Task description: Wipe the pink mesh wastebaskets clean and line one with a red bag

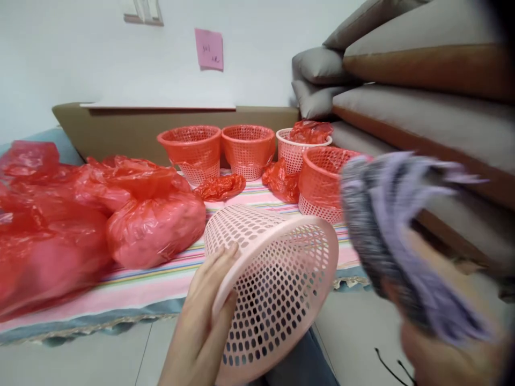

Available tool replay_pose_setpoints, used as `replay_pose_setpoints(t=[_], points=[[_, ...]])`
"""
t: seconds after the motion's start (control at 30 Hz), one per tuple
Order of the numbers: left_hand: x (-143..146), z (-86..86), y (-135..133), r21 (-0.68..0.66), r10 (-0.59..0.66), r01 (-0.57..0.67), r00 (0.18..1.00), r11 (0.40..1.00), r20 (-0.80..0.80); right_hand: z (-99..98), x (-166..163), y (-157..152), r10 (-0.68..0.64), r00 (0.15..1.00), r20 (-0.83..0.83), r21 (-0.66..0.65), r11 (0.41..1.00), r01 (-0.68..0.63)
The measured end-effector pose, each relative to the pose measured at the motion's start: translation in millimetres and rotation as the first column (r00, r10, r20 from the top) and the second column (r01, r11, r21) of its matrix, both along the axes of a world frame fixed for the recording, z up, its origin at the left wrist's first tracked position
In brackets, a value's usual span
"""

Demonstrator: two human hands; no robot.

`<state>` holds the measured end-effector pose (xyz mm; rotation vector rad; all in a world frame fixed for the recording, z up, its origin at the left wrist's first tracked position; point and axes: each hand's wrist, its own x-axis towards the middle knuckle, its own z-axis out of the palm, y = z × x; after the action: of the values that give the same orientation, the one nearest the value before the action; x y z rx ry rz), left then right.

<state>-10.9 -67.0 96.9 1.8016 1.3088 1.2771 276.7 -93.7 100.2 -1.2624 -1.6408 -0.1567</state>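
Observation:
My left hand (203, 316) grips the rim of a pale pink perforated plastic basket (281, 284), thumb inside and fingers outside. The basket is tilted, its open mouth turned toward me and to the right, and I see nothing inside it. At the right, my right hand (442, 348), blurred by motion, is closed around a bundle of cloth (386, 230) in speckled grey and lavender with loose strips at its top. The bundle is apart from the basket; its exact kind is unclear.
Red bags line several upright baskets (248, 153) on the striped cover (169, 287). Large filled red plastic bags (156, 225) lie at the left. Crumpled red bags (221, 187) sit between the baskets. Stacked grey-brown cushions (422, 112) rise at the right.

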Motion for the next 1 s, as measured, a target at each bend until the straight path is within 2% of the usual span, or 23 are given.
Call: replay_pose_setpoints(t=[0.07,0.13,0.23,0.3,0.47,0.6,0.73,0.9,1.0], points=[[4,2.5,-1,0.048,-0.054,0.057,0.996,0.997,-0.064,7.3,-18,20,0.118,0.991,0.059,-0.005,0.993,-0.118],[8,1.6,0,0.114,-0.058,0.074,0.988,0.991,-0.140,11.0,-31,33,0.211,0.970,0.125,-0.102,0.975,-0.199],[11,-2.4,4,0.176,-0.027,0.068,0.973,0.982,-0.227,14.2,-35,38,0.277,0.950,0.145,-0.242,0.941,-0.238],[11,-4.3,7,0.208,-0.029,0.083,0.968,0.975,-0.251,17.6,-31,39,0.292,0.949,0.116,-0.254,0.933,-0.256],[12,-1.8,8,0.239,-0.085,0.146,0.965,0.960,-0.247,26.5,-27,58,0.084,0.991,0.103,-0.135,0.988,-0.070],[17,-2.7,3,0.219,-0.066,0.109,0.978,0.970,-0.195,27.5,-36,76,0.006,0.990,0.139,-0.034,0.999,-0.001],[19,-10.2,7,0.281,0.019,0.011,0.994,0.960,-0.106,30.1,-49,83,0.018,0.991,0.136,0.063,0.998,-0.027],[17,-10.8,9,0.332,-0.013,0.092,0.973,0.939,-0.232,35.9,-70,84,0.051,0.988,0.146,0.195,0.978,-0.079],[16,-7.0,5,0.305,0.040,0.032,0.973,0.952,-0.229,37.0,-80,86,0.088,0.983,0.163,0.289,0.948,-0.133]])
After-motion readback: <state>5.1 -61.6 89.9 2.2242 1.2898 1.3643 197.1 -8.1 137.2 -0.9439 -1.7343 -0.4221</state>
